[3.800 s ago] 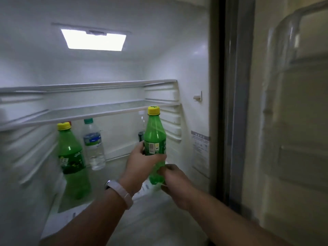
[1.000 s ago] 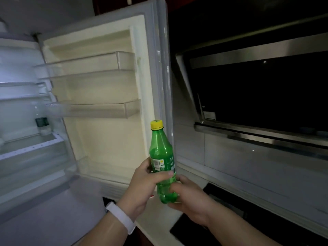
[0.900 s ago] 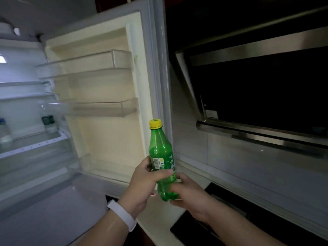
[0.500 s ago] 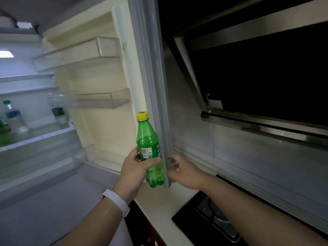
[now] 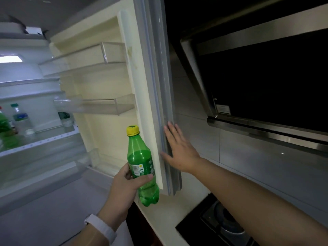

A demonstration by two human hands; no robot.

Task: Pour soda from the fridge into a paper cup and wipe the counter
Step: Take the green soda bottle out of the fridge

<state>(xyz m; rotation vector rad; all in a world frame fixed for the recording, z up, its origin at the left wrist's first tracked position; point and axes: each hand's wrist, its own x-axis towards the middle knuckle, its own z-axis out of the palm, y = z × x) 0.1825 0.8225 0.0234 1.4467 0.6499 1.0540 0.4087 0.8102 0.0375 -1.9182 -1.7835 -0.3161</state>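
Note:
A green soda bottle [image 5: 142, 162] with a yellow cap stands upright in my left hand [image 5: 126, 183], which grips it around the label in front of the open fridge door [image 5: 110, 121]. My right hand [image 5: 177, 148] lies flat with straight fingers against the outer edge of that door, just right of the bottle. The pale counter [image 5: 165, 215] runs below both hands. No paper cup shows in the head view.
Inside the fridge at left stand another green bottle [image 5: 4, 128] and a clear water bottle [image 5: 22, 119] on a shelf. A dark range hood [image 5: 266, 82] hangs at right above a black gas hob [image 5: 218, 226] set in the counter.
My right hand let go of the bottle's base and moved up onto the fridge door's edge. The door has swung nearer to me. My left hand still holds the bottle.

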